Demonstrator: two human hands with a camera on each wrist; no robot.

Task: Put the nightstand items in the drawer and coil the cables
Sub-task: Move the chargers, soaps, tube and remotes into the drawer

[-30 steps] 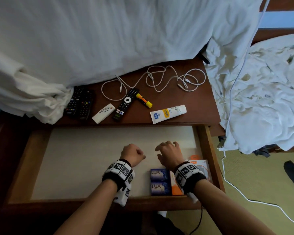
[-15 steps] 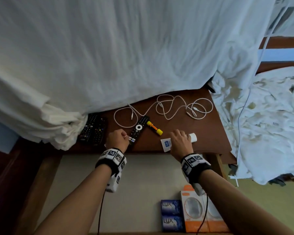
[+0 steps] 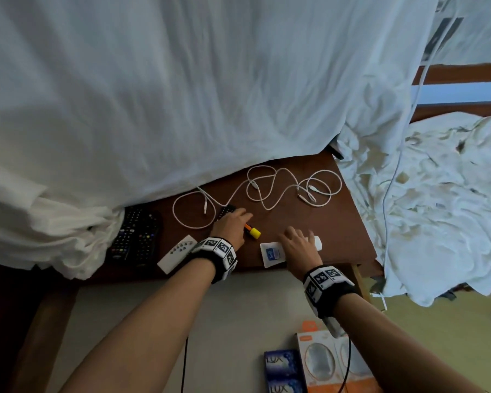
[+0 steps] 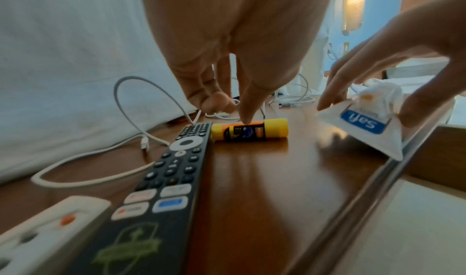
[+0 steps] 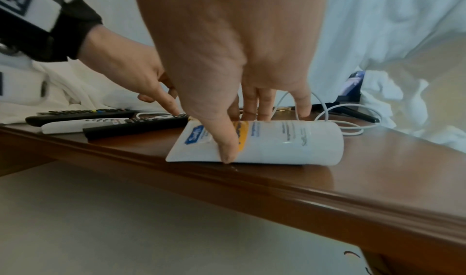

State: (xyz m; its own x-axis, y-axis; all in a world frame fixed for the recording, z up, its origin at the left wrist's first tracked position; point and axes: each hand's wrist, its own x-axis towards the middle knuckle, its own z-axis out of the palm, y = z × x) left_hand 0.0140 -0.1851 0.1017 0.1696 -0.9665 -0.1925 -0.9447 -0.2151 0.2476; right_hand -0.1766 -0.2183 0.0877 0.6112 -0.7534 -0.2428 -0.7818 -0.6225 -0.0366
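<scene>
Two hands — L [image 3: 229, 226] fingertip on glue stick [image 4: 249, 129], R [image 3: 296, 246] clamped round lotion tube [image 5: 262, 142].

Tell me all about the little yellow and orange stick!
The stick is a small round tube, plastic by its look, with a yellow cap at each end and an orange and black label round its middle. It lies on its side on the brown nightstand, just past the top of the black remote. One finger of the left hand comes down onto its label; the other fingers are curled behind it. It is not lifted yet.
</scene>
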